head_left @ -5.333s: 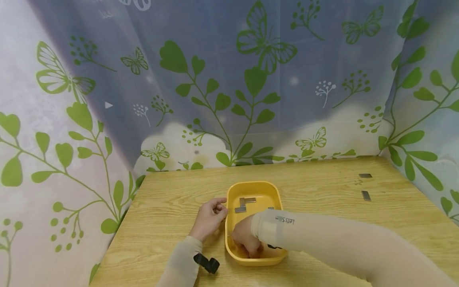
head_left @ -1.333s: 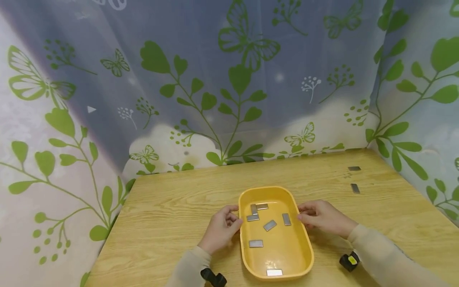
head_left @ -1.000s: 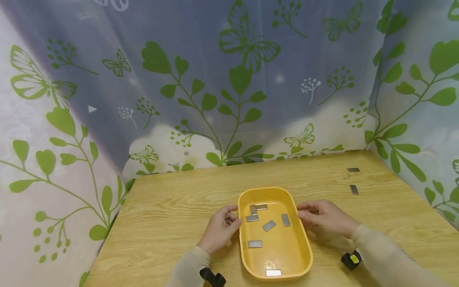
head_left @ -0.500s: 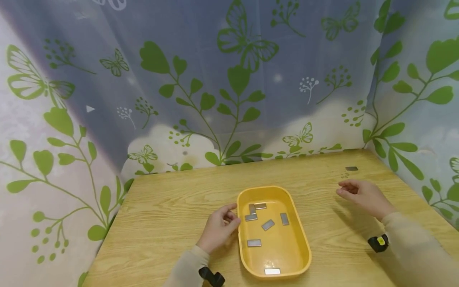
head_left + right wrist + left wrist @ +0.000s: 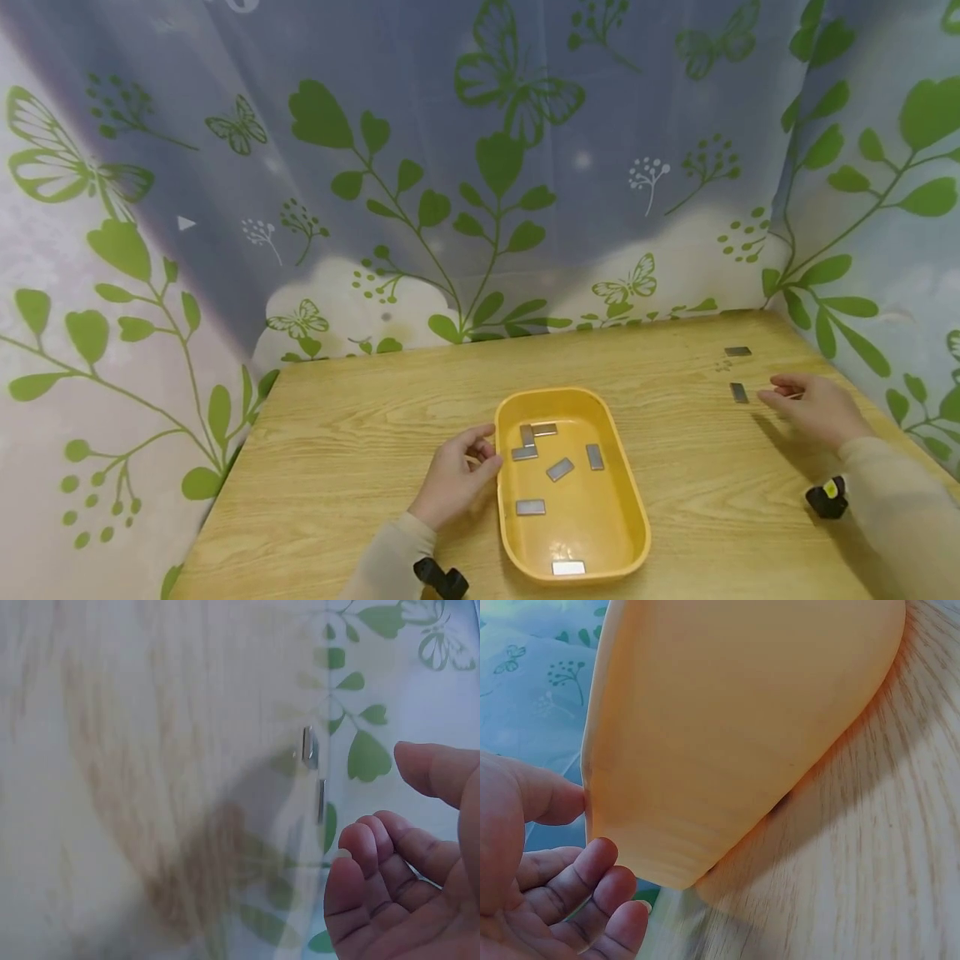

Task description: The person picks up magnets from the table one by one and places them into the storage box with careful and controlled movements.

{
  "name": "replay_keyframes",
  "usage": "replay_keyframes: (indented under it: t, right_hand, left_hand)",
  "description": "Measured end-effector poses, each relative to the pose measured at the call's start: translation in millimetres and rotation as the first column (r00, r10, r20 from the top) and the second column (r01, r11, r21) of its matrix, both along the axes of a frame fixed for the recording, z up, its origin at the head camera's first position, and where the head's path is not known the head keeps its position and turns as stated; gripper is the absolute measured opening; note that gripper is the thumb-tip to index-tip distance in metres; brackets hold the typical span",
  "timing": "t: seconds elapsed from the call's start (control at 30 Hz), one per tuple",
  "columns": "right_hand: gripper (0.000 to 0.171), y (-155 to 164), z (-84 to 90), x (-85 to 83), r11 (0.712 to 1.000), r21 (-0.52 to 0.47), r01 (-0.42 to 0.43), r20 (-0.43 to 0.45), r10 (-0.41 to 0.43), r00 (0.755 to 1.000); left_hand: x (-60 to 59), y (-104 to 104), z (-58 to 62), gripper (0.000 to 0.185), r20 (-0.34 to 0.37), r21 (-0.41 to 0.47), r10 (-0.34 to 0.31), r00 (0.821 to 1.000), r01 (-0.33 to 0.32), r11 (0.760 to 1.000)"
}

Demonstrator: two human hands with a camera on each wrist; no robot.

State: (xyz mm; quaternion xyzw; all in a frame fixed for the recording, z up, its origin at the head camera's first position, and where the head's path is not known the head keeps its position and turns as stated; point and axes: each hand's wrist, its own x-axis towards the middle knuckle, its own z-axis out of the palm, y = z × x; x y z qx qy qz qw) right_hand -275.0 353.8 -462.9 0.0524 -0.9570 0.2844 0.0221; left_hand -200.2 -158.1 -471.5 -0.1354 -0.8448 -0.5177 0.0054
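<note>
Right hand (image 5: 813,407): over the wooden table (image 5: 360,433), fingers loosely curled, holding nothing. Near metal plate (image 5: 739,392): flat on the table just beyond the fingertips, not touched. Far metal plate (image 5: 737,352): further out from the same hand. Left hand (image 5: 455,478): relaxed fingers resting against the left wall of the yellow tray (image 5: 626,508); thumb at its rim. Tray lies between the hands, well apart from the right one; six metal pieces inside.
</note>
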Motion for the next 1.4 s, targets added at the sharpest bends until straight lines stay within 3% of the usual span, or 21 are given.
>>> replay_keyframes:
  t: [0.7,1.4]
  right_hand:
    - [0.077,-6,-13.4,-17.9,0.998,0.056,0.009,0.115,-0.015,0.993]
    - [0.063,-27,-9.0,-29.7,0.996,0.089,-0.009,0.098,0.000,0.995]
  left_hand:
    - [0.4,0,1.7,0.042,0.021,-0.007,-0.007,1.000,0.007,1.000]
    - [0.7,0,3.6,0.042,0.022,-0.005,-0.013,1.000,0.013,1.000]
